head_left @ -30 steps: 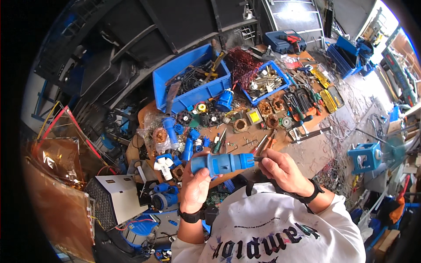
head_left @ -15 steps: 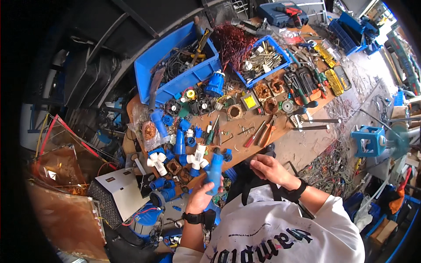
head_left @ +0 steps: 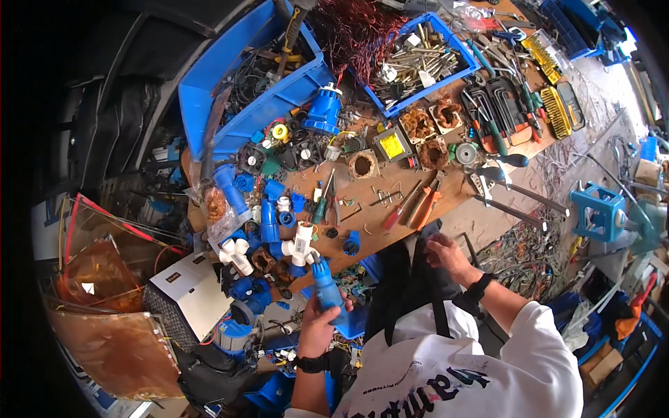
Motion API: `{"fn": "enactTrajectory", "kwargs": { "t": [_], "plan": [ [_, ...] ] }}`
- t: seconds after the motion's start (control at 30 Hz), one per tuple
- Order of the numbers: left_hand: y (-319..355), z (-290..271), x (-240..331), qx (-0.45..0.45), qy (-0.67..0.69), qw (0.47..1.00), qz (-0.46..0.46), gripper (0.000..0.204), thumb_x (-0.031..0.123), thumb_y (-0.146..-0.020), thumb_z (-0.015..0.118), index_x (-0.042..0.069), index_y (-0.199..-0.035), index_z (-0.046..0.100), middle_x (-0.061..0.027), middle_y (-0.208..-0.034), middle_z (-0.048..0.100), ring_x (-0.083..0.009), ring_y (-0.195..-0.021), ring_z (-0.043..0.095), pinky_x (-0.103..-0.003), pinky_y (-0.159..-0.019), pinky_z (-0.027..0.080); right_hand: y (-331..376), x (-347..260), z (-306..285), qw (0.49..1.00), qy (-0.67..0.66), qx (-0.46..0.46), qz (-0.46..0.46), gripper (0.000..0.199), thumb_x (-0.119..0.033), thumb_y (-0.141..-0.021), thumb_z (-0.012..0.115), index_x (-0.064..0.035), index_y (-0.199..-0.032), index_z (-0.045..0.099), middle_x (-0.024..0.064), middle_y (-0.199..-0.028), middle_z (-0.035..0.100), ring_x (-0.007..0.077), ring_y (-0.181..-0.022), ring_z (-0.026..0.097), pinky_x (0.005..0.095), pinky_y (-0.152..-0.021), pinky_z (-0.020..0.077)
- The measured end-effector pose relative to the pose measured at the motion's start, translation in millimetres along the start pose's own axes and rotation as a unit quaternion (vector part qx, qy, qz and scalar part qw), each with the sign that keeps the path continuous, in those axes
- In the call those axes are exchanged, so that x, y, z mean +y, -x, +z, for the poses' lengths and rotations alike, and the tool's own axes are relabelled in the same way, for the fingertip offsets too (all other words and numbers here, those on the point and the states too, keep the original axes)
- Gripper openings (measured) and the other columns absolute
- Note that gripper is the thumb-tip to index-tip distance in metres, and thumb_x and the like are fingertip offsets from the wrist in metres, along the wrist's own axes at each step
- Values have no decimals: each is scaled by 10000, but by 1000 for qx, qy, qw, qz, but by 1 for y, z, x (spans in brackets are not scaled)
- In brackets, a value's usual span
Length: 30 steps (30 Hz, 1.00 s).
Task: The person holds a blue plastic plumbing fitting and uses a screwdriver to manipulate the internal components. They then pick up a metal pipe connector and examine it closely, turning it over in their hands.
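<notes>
- Left hand (head_left: 319, 327): fingers clenched around a blue plug housing (head_left: 326, 287), held upright just below the workbench edge (head_left: 362, 251)
- Right hand (head_left: 444, 254): fingers curled on a black strap (head_left: 424, 268) at the chest
- Bench beyond: white fittings (head_left: 301, 244), red-handled pliers (head_left: 418, 203), blue bins (head_left: 425, 56); little bare board

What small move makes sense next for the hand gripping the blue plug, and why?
Probably bring the right hand back to the blue plug: only the left hand grips it, upright at the bench edge, while the right rests on a dark strap apart from it.
</notes>
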<state>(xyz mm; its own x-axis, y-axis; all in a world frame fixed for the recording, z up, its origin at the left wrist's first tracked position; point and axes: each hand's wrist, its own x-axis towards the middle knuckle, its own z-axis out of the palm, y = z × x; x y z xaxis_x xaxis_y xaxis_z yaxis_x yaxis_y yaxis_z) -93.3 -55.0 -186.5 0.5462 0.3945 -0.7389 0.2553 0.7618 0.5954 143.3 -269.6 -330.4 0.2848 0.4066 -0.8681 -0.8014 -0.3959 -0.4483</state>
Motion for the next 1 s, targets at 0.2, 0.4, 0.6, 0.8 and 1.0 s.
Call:
{"fn": "enactTrajectory", "kwargs": {
  "t": [0.2, 0.4, 0.6, 0.8, 1.0],
  "plan": [
    [3, 4, -5, 23, -59, 998, 14, 471, 108, -798, 731, 2, -1198, 505, -114, -1080, 607, -268, -963, 620, -430, -857, 517, -56, 17, -9, 991, -3, 117, -70, 341, -210, -955, 596, -48, -1231, 479, 48, -1000, 624, 142, -849, 617, 296, -711, 525],
    [9, 12, -11, 137, -55, 989, 13, 523, 93, -731, 749, 5, -1184, 505, -108, -991, 624, -247, -885, 629, -383, -840, 499, -109, 30, -15, 982, 36, 181, -28, 463, -280, -922, 687, -27, -1247, 477, 77, -1031, 633, 160, -816, 590, 323, -634, 513],
    [15, -4, -25, 168, -44, 985, 10, 580, 77, -730, 774, 10, -1223, 475, -112, -1000, 628, -240, -903, 628, -375, -827, 497, -125, 23, -18, 981, 66, 173, -53, 321, -281, -884, 735, 16, -942, 628, 27, -765, 617, 110, -666, 559, 293, -579, 460],
    [21, -11, -23, 165, -28, 985, 25, 575, 63, -727, 775, 23, -1217, 478, -108, -1004, 626, -243, -893, 633, -378, -827, 504, -117, 25, -19, 989, 31, 142, -18, 341, -237, -918, 599, 18, -1141, 567, 108, -1010, 660, 205, -874, 644, 351, -693, 528],
    [29, -5, -6, 156, -35, 986, 41, 539, 29, -715, 751, 26, -1187, 491, -106, -1014, 622, -240, -890, 635, -384, -828, 511, -100, 10, -16, 970, -211, 86, -80, 452, -87, -897, 509, -21, -1339, 439, 137, -1289, 570, 278, -1082, 612, 399, -861, 544]
  ]
}}
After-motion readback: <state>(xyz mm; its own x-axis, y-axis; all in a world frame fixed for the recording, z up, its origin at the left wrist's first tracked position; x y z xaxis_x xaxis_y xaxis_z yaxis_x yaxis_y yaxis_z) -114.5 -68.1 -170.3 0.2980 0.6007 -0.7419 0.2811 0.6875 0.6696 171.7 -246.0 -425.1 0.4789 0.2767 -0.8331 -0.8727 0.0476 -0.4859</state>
